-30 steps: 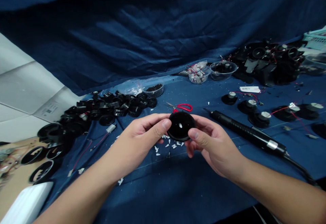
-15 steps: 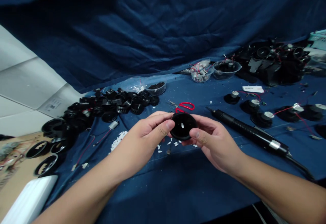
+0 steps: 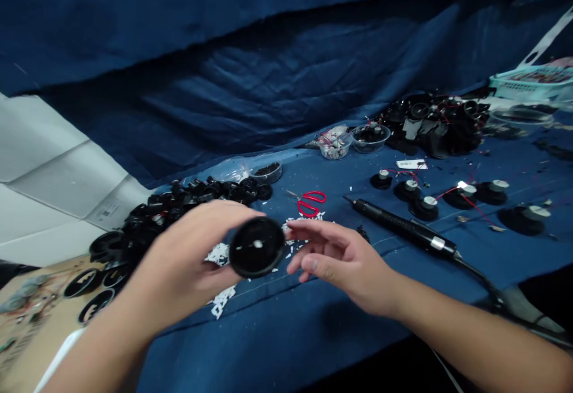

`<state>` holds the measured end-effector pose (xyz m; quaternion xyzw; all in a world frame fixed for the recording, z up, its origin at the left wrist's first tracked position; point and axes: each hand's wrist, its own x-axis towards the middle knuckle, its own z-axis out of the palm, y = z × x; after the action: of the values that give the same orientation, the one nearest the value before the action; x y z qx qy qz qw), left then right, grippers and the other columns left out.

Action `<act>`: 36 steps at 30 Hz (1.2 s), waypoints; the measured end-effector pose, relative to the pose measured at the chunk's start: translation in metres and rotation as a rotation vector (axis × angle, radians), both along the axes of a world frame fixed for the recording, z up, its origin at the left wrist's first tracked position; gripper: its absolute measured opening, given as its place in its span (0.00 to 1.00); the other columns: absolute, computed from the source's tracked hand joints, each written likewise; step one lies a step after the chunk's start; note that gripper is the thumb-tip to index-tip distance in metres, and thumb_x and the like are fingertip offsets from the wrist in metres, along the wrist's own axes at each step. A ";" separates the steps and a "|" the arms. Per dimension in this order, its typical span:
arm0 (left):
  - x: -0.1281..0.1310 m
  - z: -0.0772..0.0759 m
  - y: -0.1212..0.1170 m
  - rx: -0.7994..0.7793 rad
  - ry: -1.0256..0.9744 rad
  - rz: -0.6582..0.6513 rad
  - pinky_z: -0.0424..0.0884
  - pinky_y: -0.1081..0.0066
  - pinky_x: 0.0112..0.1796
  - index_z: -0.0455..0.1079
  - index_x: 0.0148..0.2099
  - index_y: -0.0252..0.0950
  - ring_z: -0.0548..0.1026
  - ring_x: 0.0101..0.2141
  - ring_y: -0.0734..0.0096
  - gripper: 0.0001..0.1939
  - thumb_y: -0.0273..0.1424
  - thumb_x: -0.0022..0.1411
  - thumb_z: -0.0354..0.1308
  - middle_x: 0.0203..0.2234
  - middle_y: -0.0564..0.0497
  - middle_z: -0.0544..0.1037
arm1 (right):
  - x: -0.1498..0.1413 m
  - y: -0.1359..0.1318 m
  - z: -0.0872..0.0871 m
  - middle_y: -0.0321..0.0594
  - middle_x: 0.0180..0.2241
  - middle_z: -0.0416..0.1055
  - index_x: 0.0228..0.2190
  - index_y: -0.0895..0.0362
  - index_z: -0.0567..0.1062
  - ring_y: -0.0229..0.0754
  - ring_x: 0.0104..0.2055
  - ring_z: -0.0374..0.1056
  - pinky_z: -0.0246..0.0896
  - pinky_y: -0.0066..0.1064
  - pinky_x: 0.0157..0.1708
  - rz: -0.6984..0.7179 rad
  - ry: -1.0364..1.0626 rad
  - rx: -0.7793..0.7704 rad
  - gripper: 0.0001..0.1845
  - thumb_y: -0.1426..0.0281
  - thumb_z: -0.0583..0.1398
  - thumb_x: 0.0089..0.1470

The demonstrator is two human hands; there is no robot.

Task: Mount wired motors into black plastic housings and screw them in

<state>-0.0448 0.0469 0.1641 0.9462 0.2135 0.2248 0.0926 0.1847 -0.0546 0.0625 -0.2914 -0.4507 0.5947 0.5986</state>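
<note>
My left hand (image 3: 192, 256) grips a round black plastic cup-shaped part (image 3: 256, 246) by its left side, its dark hollow facing me. A small white piece (image 3: 257, 244) shows in the middle of that hollow. To the right, my right hand (image 3: 331, 257) is off the part, its fingers loosely apart with nothing between them. Beneath the hands, many little white pieces (image 3: 219, 306) are scattered over the blue cloth (image 3: 250, 339). Red-handled scissors (image 3: 311, 202) lie just beyond.
A black electric screwdriver (image 3: 403, 226) with a cable lies on the right. Several black discs with motors and red wires (image 3: 427, 205) are behind it. Black parts (image 3: 154, 217) are heaped at left, near a tub of screws (image 3: 266, 172). A turquoise basket (image 3: 528, 86) stands far right.
My right hand has let go of the black part. The left hand now holds it alone, further left. The view has turned somewhat to the right.
</note>
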 end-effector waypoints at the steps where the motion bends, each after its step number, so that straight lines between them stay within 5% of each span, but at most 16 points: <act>1: -0.011 0.007 -0.002 -0.015 -0.014 0.083 0.71 0.63 0.55 0.73 0.55 0.47 0.77 0.50 0.59 0.17 0.34 0.65 0.69 0.49 0.54 0.81 | 0.000 -0.012 -0.002 0.42 0.58 0.75 0.56 0.45 0.79 0.41 0.47 0.77 0.75 0.32 0.44 -0.062 -0.028 -0.024 0.22 0.62 0.71 0.61; 4: -0.044 0.022 -0.002 -0.119 0.000 0.377 0.74 0.71 0.44 0.74 0.56 0.51 0.74 0.46 0.64 0.17 0.35 0.66 0.67 0.50 0.61 0.80 | 0.009 -0.052 -0.024 0.44 0.56 0.76 0.54 0.46 0.80 0.43 0.48 0.76 0.75 0.33 0.46 -0.251 -0.085 -0.152 0.17 0.58 0.67 0.65; 6: -0.056 0.026 0.000 -0.184 0.058 0.464 0.72 0.76 0.36 0.73 0.58 0.54 0.73 0.43 0.66 0.19 0.33 0.67 0.63 0.51 0.63 0.79 | 0.018 -0.078 -0.049 0.45 0.56 0.76 0.55 0.46 0.78 0.44 0.48 0.77 0.76 0.35 0.47 -0.354 -0.075 -0.247 0.17 0.57 0.64 0.68; 8: -0.054 0.024 0.002 -0.190 0.136 0.405 0.72 0.77 0.34 0.72 0.59 0.55 0.74 0.43 0.66 0.21 0.31 0.66 0.62 0.51 0.62 0.79 | 0.030 -0.099 -0.073 0.45 0.54 0.77 0.56 0.46 0.77 0.45 0.47 0.77 0.76 0.35 0.49 -0.461 -0.089 -0.318 0.18 0.57 0.63 0.68; 11: -0.022 0.007 0.003 -0.177 0.334 0.145 0.76 0.69 0.41 0.72 0.60 0.49 0.78 0.45 0.62 0.22 0.33 0.65 0.63 0.50 0.55 0.81 | 0.044 -0.115 -0.092 0.45 0.50 0.78 0.54 0.48 0.78 0.43 0.45 0.76 0.75 0.32 0.48 -0.543 -0.108 -0.342 0.17 0.57 0.63 0.68; 14: 0.028 -0.027 0.000 -0.214 0.547 -0.058 0.75 0.61 0.50 0.72 0.59 0.43 0.80 0.48 0.57 0.21 0.31 0.64 0.62 0.50 0.49 0.81 | 0.053 -0.117 -0.089 0.45 0.46 0.79 0.52 0.50 0.79 0.43 0.43 0.75 0.75 0.33 0.46 -0.570 -0.093 -0.325 0.16 0.57 0.64 0.67; 18: 0.080 -0.070 -0.010 -0.249 0.678 -0.107 0.75 0.58 0.49 0.74 0.56 0.40 0.80 0.47 0.53 0.21 0.26 0.59 0.60 0.46 0.47 0.81 | 0.060 -0.111 -0.077 0.44 0.44 0.79 0.49 0.50 0.80 0.43 0.43 0.75 0.74 0.33 0.46 -0.547 -0.070 -0.308 0.15 0.57 0.65 0.67; 21: 0.091 -0.084 -0.015 -0.280 0.646 -0.105 0.75 0.59 0.50 0.73 0.57 0.41 0.80 0.49 0.54 0.20 0.26 0.63 0.59 0.48 0.47 0.81 | 0.063 -0.112 -0.078 0.42 0.44 0.78 0.50 0.50 0.80 0.42 0.43 0.74 0.74 0.32 0.47 -0.514 -0.022 -0.297 0.13 0.58 0.64 0.68; 25: 0.081 -0.079 -0.012 -0.349 0.561 -0.088 0.74 0.60 0.57 0.68 0.66 0.45 0.78 0.57 0.56 0.26 0.29 0.67 0.58 0.60 0.46 0.77 | 0.067 -0.115 -0.083 0.41 0.43 0.78 0.50 0.49 0.80 0.40 0.42 0.74 0.74 0.31 0.46 -0.503 0.019 -0.283 0.11 0.59 0.62 0.70; 30: 0.079 -0.047 0.002 -0.378 0.648 -0.034 0.71 0.58 0.63 0.64 0.71 0.51 0.75 0.62 0.55 0.31 0.34 0.69 0.60 0.67 0.49 0.71 | 0.065 -0.113 -0.081 0.40 0.43 0.77 0.49 0.47 0.80 0.39 0.41 0.75 0.76 0.30 0.44 -0.493 -0.020 -0.185 0.09 0.62 0.62 0.70; 33: 0.109 -0.030 0.006 -0.343 0.641 -0.074 0.72 0.60 0.61 0.68 0.68 0.50 0.76 0.60 0.57 0.24 0.35 0.72 0.58 0.64 0.51 0.74 | 0.064 -0.113 -0.081 0.40 0.43 0.76 0.49 0.46 0.80 0.39 0.42 0.75 0.76 0.30 0.44 -0.514 -0.054 -0.152 0.09 0.64 0.62 0.70; 36: 0.161 -0.031 0.004 -0.202 0.467 -0.202 0.70 0.57 0.62 0.69 0.66 0.44 0.74 0.61 0.57 0.21 0.30 0.73 0.56 0.62 0.48 0.75 | 0.063 -0.115 -0.082 0.41 0.43 0.76 0.49 0.46 0.81 0.40 0.42 0.74 0.76 0.30 0.45 -0.566 -0.071 -0.154 0.09 0.64 0.62 0.70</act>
<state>0.1164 0.0513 0.1332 0.9749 0.1550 -0.0322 0.1568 0.2479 -0.1693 -0.0193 -0.4705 -0.3257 0.4262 0.7007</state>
